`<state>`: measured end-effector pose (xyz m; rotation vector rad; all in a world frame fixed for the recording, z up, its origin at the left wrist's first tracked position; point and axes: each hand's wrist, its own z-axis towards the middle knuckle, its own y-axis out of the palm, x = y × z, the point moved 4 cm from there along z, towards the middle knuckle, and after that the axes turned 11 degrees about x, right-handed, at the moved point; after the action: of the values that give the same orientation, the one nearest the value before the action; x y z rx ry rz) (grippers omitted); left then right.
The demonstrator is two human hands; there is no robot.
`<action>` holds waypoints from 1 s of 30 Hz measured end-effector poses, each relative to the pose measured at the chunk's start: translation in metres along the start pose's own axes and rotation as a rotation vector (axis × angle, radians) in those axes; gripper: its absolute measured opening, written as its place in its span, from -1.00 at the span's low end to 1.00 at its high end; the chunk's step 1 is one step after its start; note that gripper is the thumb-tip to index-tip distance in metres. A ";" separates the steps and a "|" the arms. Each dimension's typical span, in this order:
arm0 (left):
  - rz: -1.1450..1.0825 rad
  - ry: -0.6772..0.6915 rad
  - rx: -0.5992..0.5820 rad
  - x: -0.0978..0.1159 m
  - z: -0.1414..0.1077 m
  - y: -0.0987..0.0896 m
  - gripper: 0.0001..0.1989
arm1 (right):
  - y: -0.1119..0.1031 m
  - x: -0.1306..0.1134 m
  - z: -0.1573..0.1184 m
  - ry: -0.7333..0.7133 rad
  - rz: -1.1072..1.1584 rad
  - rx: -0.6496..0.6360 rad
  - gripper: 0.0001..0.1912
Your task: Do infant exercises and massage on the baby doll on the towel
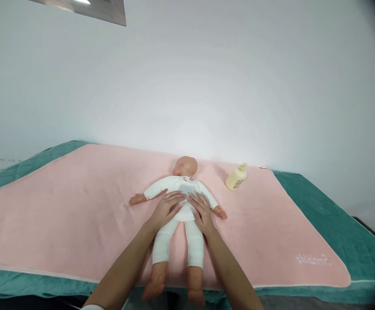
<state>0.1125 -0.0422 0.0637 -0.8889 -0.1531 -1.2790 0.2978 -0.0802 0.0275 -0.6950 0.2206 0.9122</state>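
A baby doll (184,214) with a white cloth body lies face down, its bald head turned to the left and its feet toward me. My left hand (168,209) rests flat on the left of the doll's back, fingers stretched toward the middle. On the right side of the back lies my right hand (202,211), its fingers also extended. The fingertips of both hands nearly meet just below a pale grey patch (187,189) on the upper back. Neither hand grips anything.
Under the doll spreads a pink mat (77,215) over a green quilted cover (329,215). A pale yellow pump bottle (236,177) leans or stands tilted to the right of the doll's head. Behind the bed rises a white wall (206,86).
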 end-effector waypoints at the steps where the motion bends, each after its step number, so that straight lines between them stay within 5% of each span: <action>1: 0.018 -0.008 -0.016 0.000 0.000 0.000 -0.65 | 0.001 0.002 -0.001 0.012 0.002 -0.016 -0.55; 21: 0.021 -0.095 -0.077 -0.007 -0.002 0.005 -0.59 | 0.001 0.001 0.005 0.135 0.094 -0.061 -0.58; 30: 0.205 -0.016 -0.064 -0.005 0.028 -0.004 -0.61 | 0.000 0.011 0.042 0.190 0.205 0.113 -0.63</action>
<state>0.1177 -0.0202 0.0814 -0.9449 -0.0330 -1.0911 0.2998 -0.0467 0.0544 -0.6619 0.5163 1.0206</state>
